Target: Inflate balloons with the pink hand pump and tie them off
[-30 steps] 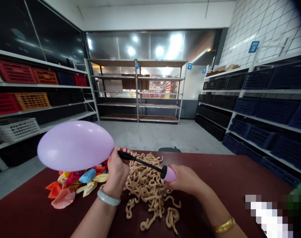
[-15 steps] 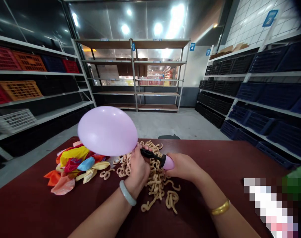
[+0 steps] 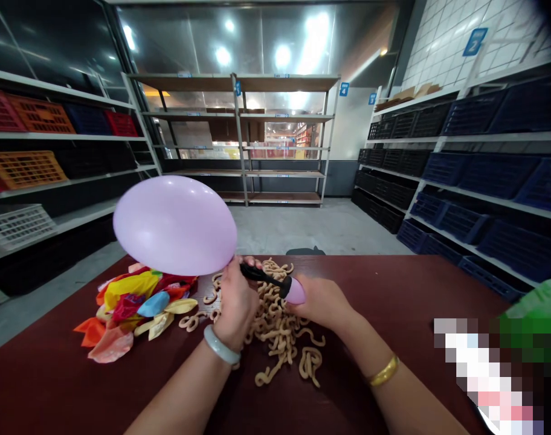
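A large inflated lilac balloon (image 3: 176, 226) points up and left above the table. My left hand (image 3: 234, 296), with a pale bangle on the wrist, is closed around the balloon's neck, where it meets the black end of a hand pump (image 3: 264, 276). My right hand (image 3: 323, 299), with a gold bracelet, grips the pump's lilac end; a black shaft shows between the two parts. Beneath the pump lies a heap of beige curled, string-like pieces (image 3: 282, 338). Left of my left hand is a pile of limp balloons (image 3: 130, 293) in yellow, red, orange, blue and cream.
The dark red table (image 3: 370, 338) spans the foreground. At its right edge are a blurred-out white item (image 3: 484, 368) and something green (image 3: 536, 311). Behind stand a metal shelving rack (image 3: 280, 175), shelves with coloured crates (image 3: 26, 169) and shelves with dark crates (image 3: 466, 175).
The lilac balloon looks larger and has moved left and slightly up. Both hands and the pump have shifted a little left; the whole view has also shifted slightly.
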Action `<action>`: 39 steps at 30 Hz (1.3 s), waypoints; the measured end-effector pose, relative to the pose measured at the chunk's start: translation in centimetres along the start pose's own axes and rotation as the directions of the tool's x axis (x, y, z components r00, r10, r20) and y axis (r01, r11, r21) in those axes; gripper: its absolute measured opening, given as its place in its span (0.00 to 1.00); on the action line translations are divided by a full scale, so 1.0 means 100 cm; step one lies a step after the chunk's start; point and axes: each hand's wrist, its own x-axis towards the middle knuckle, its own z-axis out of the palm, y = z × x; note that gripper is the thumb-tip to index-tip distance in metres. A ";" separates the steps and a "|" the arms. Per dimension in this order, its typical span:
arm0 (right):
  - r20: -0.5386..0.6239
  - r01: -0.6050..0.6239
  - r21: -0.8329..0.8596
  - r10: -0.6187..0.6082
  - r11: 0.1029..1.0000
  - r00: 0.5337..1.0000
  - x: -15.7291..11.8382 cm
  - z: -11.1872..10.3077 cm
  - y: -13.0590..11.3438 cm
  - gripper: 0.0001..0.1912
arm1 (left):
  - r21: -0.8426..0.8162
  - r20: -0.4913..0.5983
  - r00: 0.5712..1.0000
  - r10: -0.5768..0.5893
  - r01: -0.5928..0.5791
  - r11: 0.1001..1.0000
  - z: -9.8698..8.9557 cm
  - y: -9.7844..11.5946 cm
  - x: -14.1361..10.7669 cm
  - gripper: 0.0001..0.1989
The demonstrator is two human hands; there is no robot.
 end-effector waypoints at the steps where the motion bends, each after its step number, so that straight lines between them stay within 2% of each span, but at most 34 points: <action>1: -0.006 0.001 -0.008 -0.001 1.000 1.000 0.001 0.000 0.002 0.23 | 0.004 -0.001 1.000 0.025 -0.025 1.000 -0.003 0.010 0.008 0.07; 5: -0.030 0.011 -0.048 -0.012 0.999 0.999 0.003 -0.002 0.017 0.20 | 0.015 -0.021 0.996 0.084 -0.083 0.996 -0.017 0.041 0.035 0.08; 8: -0.067 0.023 -0.078 -0.028 0.997 0.997 0.004 -0.001 0.025 0.20 | -0.006 -0.047 0.995 0.085 -0.086 0.996 -0.022 0.047 0.042 0.08; 11: -0.084 0.038 -0.106 -0.047 0.994 0.995 0.003 0.002 0.027 0.19 | -0.013 -0.038 0.995 0.090 -0.091 0.996 -0.020 0.038 0.036 0.08; 16: -0.083 0.065 -0.108 -0.075 0.992 0.994 0.001 0.005 0.019 0.18 | -0.015 -0.006 0.998 0.064 -0.064 0.998 -0.009 0.012 0.011 0.10; 22: -0.088 0.070 -0.074 -0.076 0.995 0.993 -0.002 0.003 0.005 0.19 | -0.017 0.013 0.997 -0.077 0.077 0.997 0.002 -0.018 -0.022 0.08; 27: -0.067 0.051 -0.052 -0.055 0.997 0.996 -0.003 0.003 0.002 0.21 | 0.016 0.048 0.995 -0.090 0.089 0.996 0.007 -0.023 -0.031 0.07; 32: -0.056 0.030 -0.010 -0.031 0.999 0.998 0.001 0.003 0.005 0.23 | 0.026 0.083 0.992 -0.094 0.092 0.995 0.008 -0.008 -0.015 0.08; 39: -0.022 0.028 -0.008 -0.028 1.000 0.999 0.002 -0.005 0.018 0.21 | 0.030 0.025 0.999 -0.044 0.043 0.999 -0.011 0.043 0.031 0.07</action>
